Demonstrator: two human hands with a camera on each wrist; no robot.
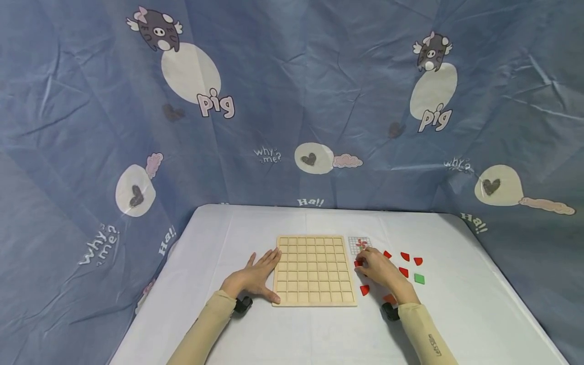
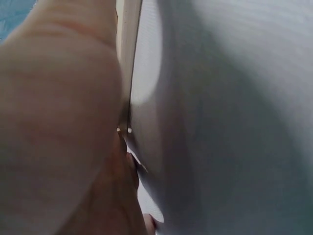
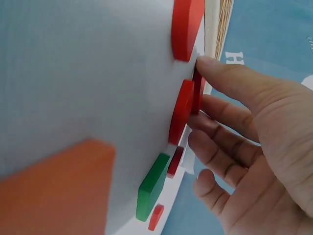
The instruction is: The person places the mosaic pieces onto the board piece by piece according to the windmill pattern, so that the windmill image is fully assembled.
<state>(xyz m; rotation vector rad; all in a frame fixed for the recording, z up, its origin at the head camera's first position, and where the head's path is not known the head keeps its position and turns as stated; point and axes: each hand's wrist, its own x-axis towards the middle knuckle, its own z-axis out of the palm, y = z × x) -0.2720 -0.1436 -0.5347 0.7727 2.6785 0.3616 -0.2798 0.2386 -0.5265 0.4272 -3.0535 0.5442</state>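
Note:
A square wooden grid board [image 1: 315,268] lies flat on the white table. My left hand [image 1: 254,276] spreads its fingers along the board's left edge, with thumb near the front corner and fingertips farther back; in the left wrist view, the hand [image 2: 54,127] covers much of the board's side. Just right of the board, my right hand [image 1: 380,268] pinches a red piece [image 3: 197,93] between thumb and index finger, close to the table. The other fingers are loosely bent. That piece [image 1: 358,263] is partly covered by the fingers in the head view.
A small grid card [image 1: 353,245] with a red pinwheel pattern lies behind my right hand. Several red curved-edge pieces [image 1: 405,256], a green square [image 1: 419,279] and an orange piece [image 3: 58,191] lie around it. Blue printed cloth [image 1: 283,101] hangs behind the table.

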